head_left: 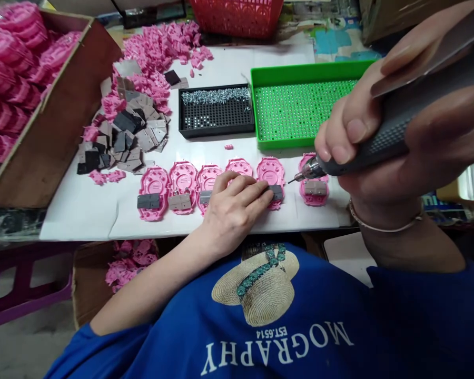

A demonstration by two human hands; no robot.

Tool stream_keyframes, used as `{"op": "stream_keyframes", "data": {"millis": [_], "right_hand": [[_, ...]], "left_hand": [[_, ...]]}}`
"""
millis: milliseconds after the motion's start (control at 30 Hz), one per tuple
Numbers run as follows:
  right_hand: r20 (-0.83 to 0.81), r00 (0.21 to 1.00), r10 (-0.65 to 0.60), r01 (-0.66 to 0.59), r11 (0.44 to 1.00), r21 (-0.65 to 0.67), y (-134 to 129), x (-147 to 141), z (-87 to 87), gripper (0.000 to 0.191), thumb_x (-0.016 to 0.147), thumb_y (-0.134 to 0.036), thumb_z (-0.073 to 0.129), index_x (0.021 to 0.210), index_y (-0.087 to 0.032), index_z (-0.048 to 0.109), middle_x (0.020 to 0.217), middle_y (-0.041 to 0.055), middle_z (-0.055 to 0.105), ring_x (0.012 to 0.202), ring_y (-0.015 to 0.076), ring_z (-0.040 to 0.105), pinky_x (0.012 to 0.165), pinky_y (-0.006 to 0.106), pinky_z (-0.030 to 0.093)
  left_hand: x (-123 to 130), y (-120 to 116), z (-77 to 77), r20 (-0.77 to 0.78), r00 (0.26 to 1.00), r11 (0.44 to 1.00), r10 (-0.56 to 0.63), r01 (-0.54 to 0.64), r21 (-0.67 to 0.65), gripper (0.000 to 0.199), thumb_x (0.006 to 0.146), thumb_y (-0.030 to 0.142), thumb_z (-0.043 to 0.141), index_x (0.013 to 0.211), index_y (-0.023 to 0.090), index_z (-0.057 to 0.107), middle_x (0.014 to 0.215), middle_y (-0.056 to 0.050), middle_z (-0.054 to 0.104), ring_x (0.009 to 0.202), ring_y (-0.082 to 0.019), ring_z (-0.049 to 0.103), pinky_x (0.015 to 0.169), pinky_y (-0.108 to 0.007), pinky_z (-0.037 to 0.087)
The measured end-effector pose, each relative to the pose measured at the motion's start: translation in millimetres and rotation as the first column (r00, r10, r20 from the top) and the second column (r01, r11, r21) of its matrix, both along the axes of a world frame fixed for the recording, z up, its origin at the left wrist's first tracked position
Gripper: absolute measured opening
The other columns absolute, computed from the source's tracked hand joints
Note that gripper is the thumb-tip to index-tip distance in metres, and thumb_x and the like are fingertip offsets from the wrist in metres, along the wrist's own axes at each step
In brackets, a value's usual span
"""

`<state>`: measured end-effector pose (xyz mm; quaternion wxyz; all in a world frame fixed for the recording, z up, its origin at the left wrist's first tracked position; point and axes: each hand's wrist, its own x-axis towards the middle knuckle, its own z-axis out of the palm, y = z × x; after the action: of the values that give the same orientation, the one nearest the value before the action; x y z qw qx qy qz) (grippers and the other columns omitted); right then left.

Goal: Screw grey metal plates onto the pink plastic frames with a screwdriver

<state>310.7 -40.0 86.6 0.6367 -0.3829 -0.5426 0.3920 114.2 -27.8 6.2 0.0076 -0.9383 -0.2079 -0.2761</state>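
My right hand (363,137) is wrapped around a dark grey electric screwdriver (383,142). Its thin bit (294,179) points left, with the tip beside the fifth pink plastic casing (270,167) in a row of several. My left hand (237,205) lies flat over the middle of that row, fingers stretched out. Its fingertips touch the dark grey plate (277,192) on the fifth casing and partly hide it. Another pink casing (314,199) at the right end carries a brown-grey plate (315,187). At the left end, a casing (154,179) bears a dark plate (148,201).
Behind the row stand a black perforated tray (217,130) with loose screws and a green tray (284,143) with screws in its holes. Loose plates (130,131) and small pink parts (158,47) lie heaped at left, beside a cardboard box (63,105) of pink casings. A red basket (237,18) stands behind.
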Motion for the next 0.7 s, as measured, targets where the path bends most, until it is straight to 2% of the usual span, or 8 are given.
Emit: {"op": "stream_keyframes", "data": {"millis": [200, 333, 400, 467, 567, 700], "right_hand": [[-0.001, 0.997, -0.075, 0.075, 0.997, 0.024, -0.4, -4.1, 0.4, 0.053, 0.084, -0.069, 0.056, 0.054, -0.025, 0.048, 0.051, -0.0010, 0.044, 0.047, 0.0138, 0.040, 0.047, 0.035, 0.032], [-0.068, 0.995, -0.073, 0.069, 0.996, -0.061, -1.9, -4.4, -0.6, 0.039, 0.076, -0.062, 0.071, 0.073, -0.026, 0.055, 0.056, -0.0044, 0.045, 0.046, 0.0135, 0.043, 0.047, 0.034, 0.036], [-0.086, 0.992, -0.097, 0.087, 0.990, -0.109, -1.6, -3.4, -3.5, 0.040, 0.070, -0.058, 0.078, 0.081, -0.026, 0.058, 0.061, -0.0049, 0.044, 0.047, 0.0133, 0.044, 0.048, 0.035, 0.040], [-0.074, 0.993, -0.095, 0.089, 0.993, -0.083, 0.1, -3.7, -7.2, 0.040, 0.065, -0.058, 0.081, 0.073, -0.025, 0.059, 0.062, -0.0041, 0.043, 0.046, 0.0124, 0.043, 0.047, 0.035, 0.041], [-0.142, 0.987, -0.069, 0.073, 0.997, 0.027, 4.1, -7.6, -11.1, 0.043, 0.063, -0.063, 0.080, 0.064, -0.025, 0.059, 0.057, -0.0042, 0.042, 0.040, 0.0110, 0.039, 0.039, 0.034, 0.034], [-0.193, 0.979, -0.064, 0.066, 0.998, 0.007, 6.0, -12.8, -11.7, 0.044, 0.060, -0.058, 0.084, 0.080, -0.025, 0.062, 0.064, -0.0052, 0.053, 0.040, 0.0093, 0.043, 0.038, 0.031, 0.037]], "left_hand": [[0.7, -0.8, -1.0, -0.003, 1.000, 1.000, -0.001, 0.001, -0.013, 0.015, 0.096, 0.015, 0.058, 0.108, 0.018, 0.066, 0.111, -0.003, 0.074, 0.095, -0.020, 0.065, 0.090, -0.042, 0.044], [0.9, -1.0, -1.5, -0.007, 1.000, 1.000, 0.007, -0.007, -0.011, 0.015, 0.096, 0.016, 0.057, 0.108, 0.018, 0.066, 0.111, -0.002, 0.074, 0.094, -0.019, 0.065, 0.090, -0.041, 0.044], [1.3, -0.8, -1.8, -0.005, 1.000, 1.000, 0.006, -0.006, -0.011, 0.015, 0.096, 0.015, 0.057, 0.106, 0.018, 0.067, 0.110, -0.002, 0.075, 0.093, -0.019, 0.065, 0.090, -0.041, 0.043], [1.7, -0.6, -2.3, 0.000, 1.000, 1.000, 0.003, -0.003, -0.010, 0.015, 0.096, 0.015, 0.056, 0.105, 0.018, 0.067, 0.109, -0.003, 0.075, 0.093, -0.018, 0.065, 0.090, -0.041, 0.043], [1.9, -0.8, -2.8, 0.001, 1.000, 1.000, 0.007, -0.007, -0.012, 0.014, 0.096, 0.015, 0.056, 0.104, 0.018, 0.068, 0.109, -0.003, 0.075, 0.093, -0.018, 0.064, 0.092, -0.041, 0.042], [1.5, -1.4, -3.0, -0.006, 1.000, 1.000, 0.014, -0.014, -0.018, 0.015, 0.097, 0.016, 0.055, 0.106, 0.019, 0.068, 0.110, -0.003, 0.075, 0.094, -0.017, 0.064, 0.093, -0.040, 0.042]]}}
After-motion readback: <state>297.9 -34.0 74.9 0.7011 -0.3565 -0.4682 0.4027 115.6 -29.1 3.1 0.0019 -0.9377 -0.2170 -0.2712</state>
